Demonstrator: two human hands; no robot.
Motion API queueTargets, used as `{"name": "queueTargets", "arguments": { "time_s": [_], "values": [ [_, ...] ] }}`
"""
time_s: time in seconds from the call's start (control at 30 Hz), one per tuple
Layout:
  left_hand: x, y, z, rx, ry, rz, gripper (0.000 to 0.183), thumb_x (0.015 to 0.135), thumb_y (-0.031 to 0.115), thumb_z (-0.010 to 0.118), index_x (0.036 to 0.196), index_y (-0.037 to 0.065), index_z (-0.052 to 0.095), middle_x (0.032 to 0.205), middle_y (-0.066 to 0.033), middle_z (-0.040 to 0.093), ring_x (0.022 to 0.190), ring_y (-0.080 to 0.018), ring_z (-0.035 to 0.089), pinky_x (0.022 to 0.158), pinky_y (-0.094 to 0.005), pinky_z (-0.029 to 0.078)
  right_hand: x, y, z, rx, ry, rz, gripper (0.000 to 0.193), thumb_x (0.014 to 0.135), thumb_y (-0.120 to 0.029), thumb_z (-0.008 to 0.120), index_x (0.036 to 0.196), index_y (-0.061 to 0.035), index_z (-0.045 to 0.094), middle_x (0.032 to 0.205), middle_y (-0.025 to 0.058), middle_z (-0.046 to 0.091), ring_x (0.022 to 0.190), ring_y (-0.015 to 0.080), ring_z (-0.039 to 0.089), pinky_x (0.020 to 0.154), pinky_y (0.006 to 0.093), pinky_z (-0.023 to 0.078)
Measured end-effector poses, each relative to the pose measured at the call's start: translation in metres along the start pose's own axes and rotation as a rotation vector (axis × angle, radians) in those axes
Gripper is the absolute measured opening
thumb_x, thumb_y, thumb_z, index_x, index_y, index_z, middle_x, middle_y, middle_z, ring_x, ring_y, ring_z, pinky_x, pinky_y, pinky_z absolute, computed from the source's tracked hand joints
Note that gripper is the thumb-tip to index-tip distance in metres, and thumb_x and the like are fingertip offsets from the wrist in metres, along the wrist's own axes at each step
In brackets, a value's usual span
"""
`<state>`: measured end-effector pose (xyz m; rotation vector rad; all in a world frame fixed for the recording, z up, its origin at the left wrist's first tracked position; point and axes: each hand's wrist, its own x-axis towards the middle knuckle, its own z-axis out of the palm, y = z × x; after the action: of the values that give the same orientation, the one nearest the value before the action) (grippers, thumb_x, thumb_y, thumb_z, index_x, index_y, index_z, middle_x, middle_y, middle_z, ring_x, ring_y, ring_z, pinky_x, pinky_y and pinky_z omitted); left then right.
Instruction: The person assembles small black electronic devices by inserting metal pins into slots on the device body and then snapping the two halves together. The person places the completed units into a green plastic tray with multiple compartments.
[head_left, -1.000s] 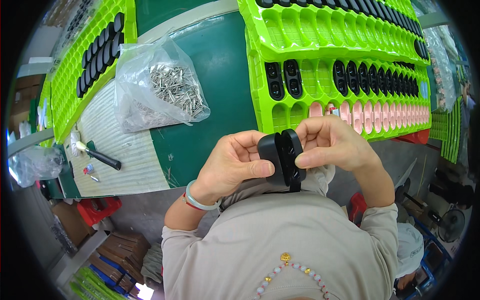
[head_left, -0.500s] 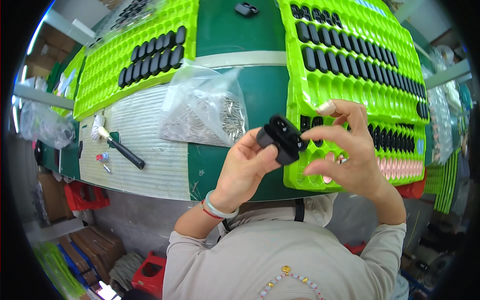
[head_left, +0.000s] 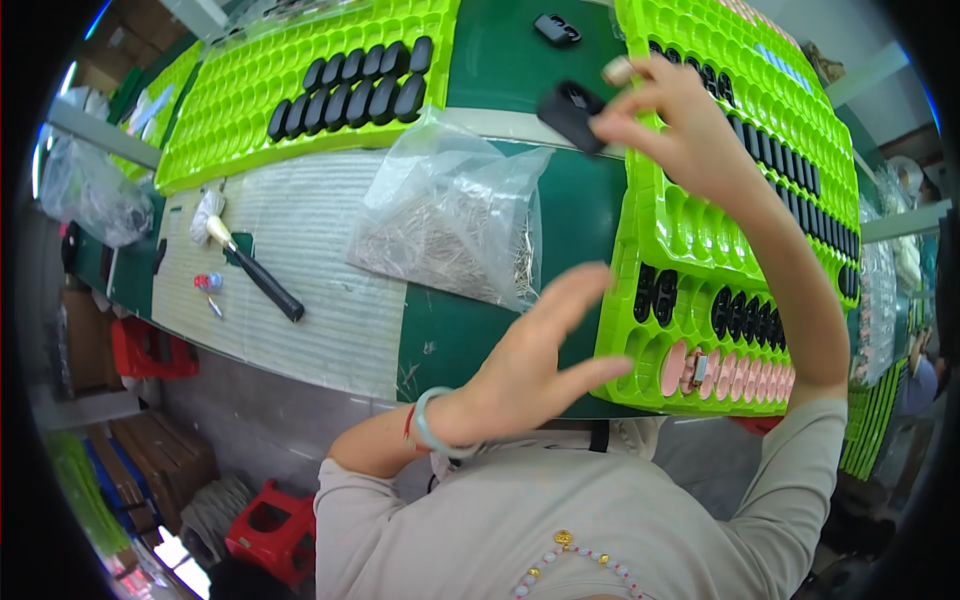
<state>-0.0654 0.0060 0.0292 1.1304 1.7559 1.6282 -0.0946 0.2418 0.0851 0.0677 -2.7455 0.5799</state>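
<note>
My right hand (head_left: 672, 125) is raised over the far middle of the table. Its fingers pinch a black earbud case (head_left: 572, 117), blurred by motion. Farther off, a second black case (head_left: 557, 30) lies by itself on the green table. My left hand (head_left: 525, 375) hovers at the near edge with fingers and thumb apart, holding nothing. To its right is the lower bright green tray (head_left: 618, 345), with black case parts (head_left: 655, 295) and a row of pink pieces (head_left: 735, 380). The upper green tray (head_left: 690, 225), partly hidden by my right forearm, carries rows of black cases.
A clear bag of thin metal pins (head_left: 450, 230) lies mid-table. On the ribbed mat (head_left: 330, 240) sit a black-handled brush (head_left: 255, 275) and a small red-topped item (head_left: 207, 283). Another green tray (head_left: 215, 150) with black cases stands far left. Red stools (head_left: 275, 530) are below.
The black case has gone from my left hand to my right, which has moved up and away toward the far side. My left hand has opened. The view has shifted slightly.
</note>
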Motion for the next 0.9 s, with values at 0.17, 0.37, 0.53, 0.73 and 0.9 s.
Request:
{"name": "queueTargets", "arguments": {
  "time_s": [0.17,0.37,0.53,0.73,0.9],
  "values": [
    [0.011,0.002,-0.03,0.936,0.099,0.334,0.019,0.071,0.002,0.066,0.09,0.001,0.06,0.1,-0.0121,0.059,0.087,-0.0281,0.059,0.072,-0.0344,0.05,0.12,0.054,0.08,-0.177,-0.011,0.331,0.023,0.069,-0.032,0.072,0.08,-0.0117,0.072,0.106,0.0125,0.056,0.1,0.0352,0.045,0.084,0.0423,0.039],
    [0.032,-0.029,-0.051,1.126,-0.038,-0.101,0.013,0.074,0.01,0.066,0.086,0.005,0.063,0.085,-0.0101,0.056,0.071,-0.0293,0.058,0.062,-0.036,0.047,0.169,0.086,0.133,-0.264,0.178,0.352,0.028,0.072,-0.029,0.069,0.087,-0.0059,0.07,0.107,0.0127,0.055,0.105,0.0327,0.043,0.085,0.0434,0.037],
    [0.028,-0.039,-0.051,0.961,0.076,-0.043,0.007,0.074,0.011,0.067,0.077,0.005,0.065,0.082,-0.01,0.057,0.068,-0.0293,0.058,0.06,-0.0356,0.047,0.17,0.077,0.137,-0.309,0.1,0.327,0.029,0.073,-0.024,0.062,0.093,-0.0046,0.069,0.11,0.0129,0.056,0.106,0.0307,0.043,0.086,0.0424,0.037],
    [0.027,-0.037,-0.046,0.918,0.127,0.098,0.008,0.077,0.009,0.066,0.083,0.004,0.064,0.083,-0.0093,0.059,0.064,-0.0287,0.059,0.056,-0.0352,0.047,0.171,0.079,0.14,-0.259,0.077,0.387,0.027,0.079,-0.024,0.055,0.096,-0.0084,0.068,0.111,0.0105,0.056,0.108,0.0291,0.04,0.088,0.0419,0.03],
    [0.027,-0.038,-0.043,1.02,0.157,0.181,0.007,0.078,0.008,0.065,0.085,0.005,0.065,0.084,-0.0086,0.061,0.06,-0.0263,0.06,0.052,-0.0339,0.047,0.171,0.083,0.145,-0.235,0.129,0.364,0.032,0.073,-0.027,0.06,0.097,-0.0067,0.068,0.11,0.0149,0.056,0.109,0.0318,0.042,0.089,0.0448,0.033]
  ]
}}
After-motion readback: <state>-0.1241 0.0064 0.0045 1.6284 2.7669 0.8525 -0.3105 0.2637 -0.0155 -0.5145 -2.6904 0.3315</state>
